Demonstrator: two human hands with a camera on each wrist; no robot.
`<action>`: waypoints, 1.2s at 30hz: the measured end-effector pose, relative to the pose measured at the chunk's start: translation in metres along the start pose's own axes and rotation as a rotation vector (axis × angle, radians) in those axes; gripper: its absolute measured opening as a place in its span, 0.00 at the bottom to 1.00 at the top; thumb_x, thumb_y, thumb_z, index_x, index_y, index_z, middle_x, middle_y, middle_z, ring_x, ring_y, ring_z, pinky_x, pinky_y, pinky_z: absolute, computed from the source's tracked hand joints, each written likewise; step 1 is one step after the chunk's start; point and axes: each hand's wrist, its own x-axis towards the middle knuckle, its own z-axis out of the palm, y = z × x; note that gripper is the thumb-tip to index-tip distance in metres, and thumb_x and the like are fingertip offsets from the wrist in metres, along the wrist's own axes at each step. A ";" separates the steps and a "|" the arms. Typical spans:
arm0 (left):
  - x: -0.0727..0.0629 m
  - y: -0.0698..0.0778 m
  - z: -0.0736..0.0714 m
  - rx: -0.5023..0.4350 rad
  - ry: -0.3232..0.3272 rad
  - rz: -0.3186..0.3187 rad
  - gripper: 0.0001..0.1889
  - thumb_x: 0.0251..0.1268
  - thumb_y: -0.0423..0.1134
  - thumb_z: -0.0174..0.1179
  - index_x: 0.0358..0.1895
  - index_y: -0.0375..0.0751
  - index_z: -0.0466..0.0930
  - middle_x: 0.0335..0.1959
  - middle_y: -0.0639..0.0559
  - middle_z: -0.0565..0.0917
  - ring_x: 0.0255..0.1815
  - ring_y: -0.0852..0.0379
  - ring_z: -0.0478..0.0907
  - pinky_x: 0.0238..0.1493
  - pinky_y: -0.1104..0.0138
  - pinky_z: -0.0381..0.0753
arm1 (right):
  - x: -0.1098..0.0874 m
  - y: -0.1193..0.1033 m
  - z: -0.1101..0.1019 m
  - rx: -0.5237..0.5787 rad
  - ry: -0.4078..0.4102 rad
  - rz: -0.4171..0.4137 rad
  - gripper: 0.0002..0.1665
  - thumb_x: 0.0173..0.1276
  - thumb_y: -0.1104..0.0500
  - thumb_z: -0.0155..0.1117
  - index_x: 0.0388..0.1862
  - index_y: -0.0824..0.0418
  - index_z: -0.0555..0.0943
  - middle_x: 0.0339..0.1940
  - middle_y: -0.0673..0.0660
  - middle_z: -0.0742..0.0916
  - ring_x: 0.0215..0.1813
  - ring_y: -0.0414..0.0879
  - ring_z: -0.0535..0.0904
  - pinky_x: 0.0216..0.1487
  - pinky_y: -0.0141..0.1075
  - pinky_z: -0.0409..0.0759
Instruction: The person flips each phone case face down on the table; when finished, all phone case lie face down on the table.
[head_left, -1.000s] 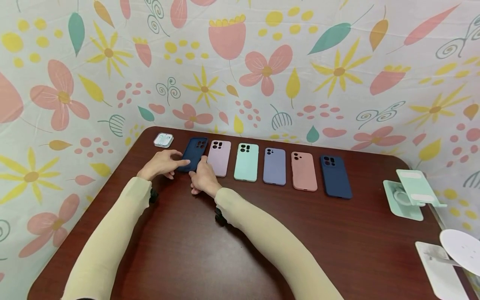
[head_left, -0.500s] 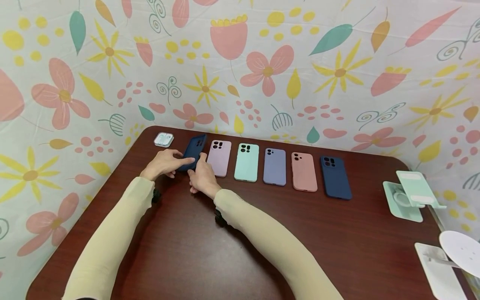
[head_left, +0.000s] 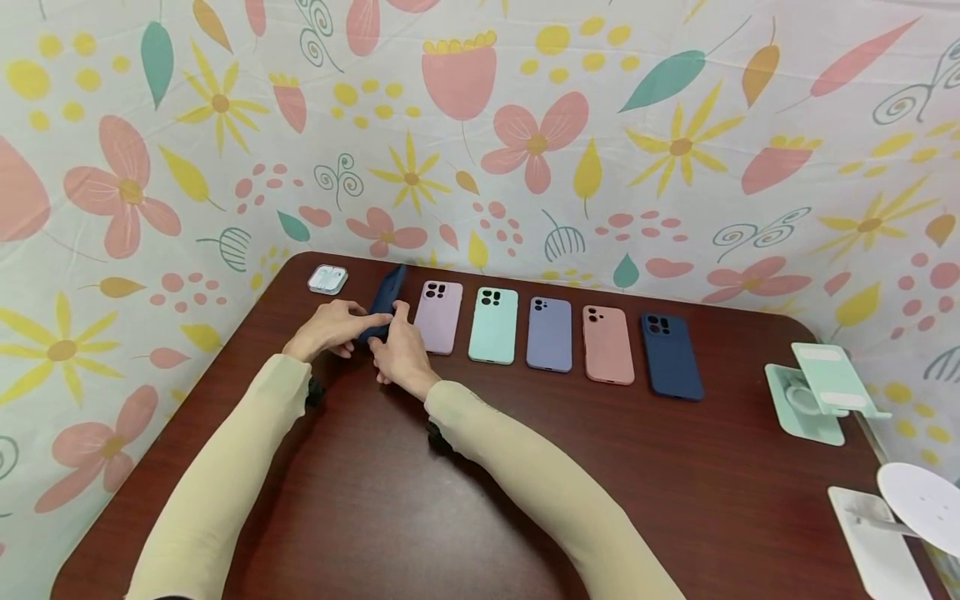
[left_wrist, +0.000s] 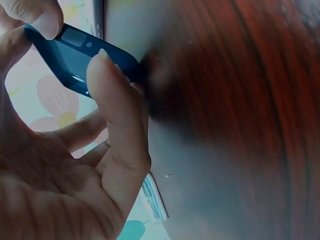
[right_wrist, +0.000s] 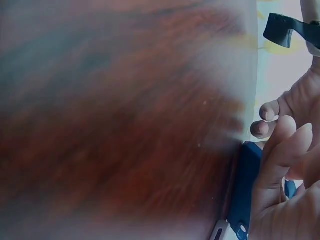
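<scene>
A dark blue phone case stands tilted on its long edge at the left end of a row of cases. My left hand pinches its near end from the left, with the thumb over the upper rim. From the right, my right hand grips the same end. In the left wrist view the case shows its hollow inside between both hands. The right wrist view has its outer side beside my fingers, which hide part of it. Just right lies a lilac phone case, flat on the table.
Mint, periwinkle, pink and navy cases continue the row. An earphone box sits at the back left corner. A mint folding stand and a white stand occupy the right edge of the table.
The dark blue case has gone from nearly flat, inside facing up, to tilted steeply on its edge. Both hands turn it while staying in about the same place.
</scene>
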 end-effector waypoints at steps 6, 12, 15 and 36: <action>0.001 -0.003 -0.001 -0.075 -0.021 -0.016 0.45 0.74 0.71 0.61 0.75 0.33 0.73 0.38 0.47 0.84 0.29 0.58 0.83 0.34 0.67 0.91 | -0.013 -0.016 -0.005 0.026 0.015 0.022 0.47 0.83 0.61 0.65 0.89 0.55 0.51 0.19 0.58 0.86 0.10 0.48 0.80 0.15 0.39 0.84; -0.001 -0.005 -0.005 -0.149 -0.061 -0.013 0.44 0.75 0.69 0.60 0.74 0.31 0.75 0.43 0.42 0.88 0.30 0.58 0.86 0.36 0.66 0.93 | -0.017 -0.022 -0.006 0.009 0.009 0.054 0.47 0.83 0.59 0.67 0.89 0.58 0.52 0.17 0.55 0.85 0.09 0.44 0.78 0.14 0.35 0.82; -0.001 -0.006 -0.009 -0.181 -0.096 -0.008 0.45 0.76 0.67 0.60 0.76 0.30 0.72 0.45 0.40 0.91 0.31 0.59 0.87 0.37 0.66 0.93 | -0.015 -0.021 -0.007 0.003 -0.003 0.064 0.47 0.82 0.59 0.67 0.89 0.60 0.53 0.17 0.55 0.84 0.09 0.43 0.77 0.14 0.34 0.81; -0.015 -0.011 -0.029 -0.238 0.099 0.209 0.25 0.78 0.43 0.70 0.73 0.43 0.80 0.33 0.43 0.89 0.25 0.52 0.85 0.29 0.62 0.91 | -0.002 -0.019 -0.002 -0.073 -0.098 0.107 0.45 0.81 0.55 0.70 0.86 0.66 0.59 0.19 0.55 0.85 0.11 0.42 0.80 0.17 0.33 0.84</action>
